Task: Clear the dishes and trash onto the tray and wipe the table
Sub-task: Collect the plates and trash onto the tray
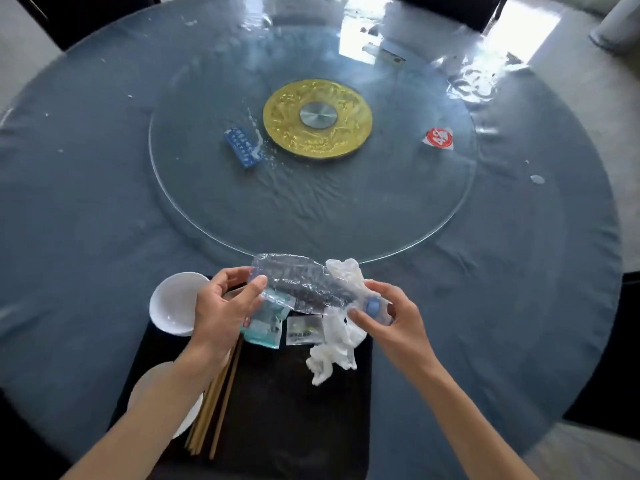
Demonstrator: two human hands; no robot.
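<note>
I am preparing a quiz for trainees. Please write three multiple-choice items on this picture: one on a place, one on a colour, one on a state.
1. Where is the white bowl?
A. on the glass turntable
B. at the black tray's far left corner
C. on the floor

2. What colour is the bottle cap?
A. red
B. green
C. blue

3. What state is the plastic bottle in?
A. crushed, held in both hands
B. upright, full
C. lying untouched

Key: B, it sits at that corner; C, the cap by the right hand is blue; A, the left hand grips its crumpled base.
</note>
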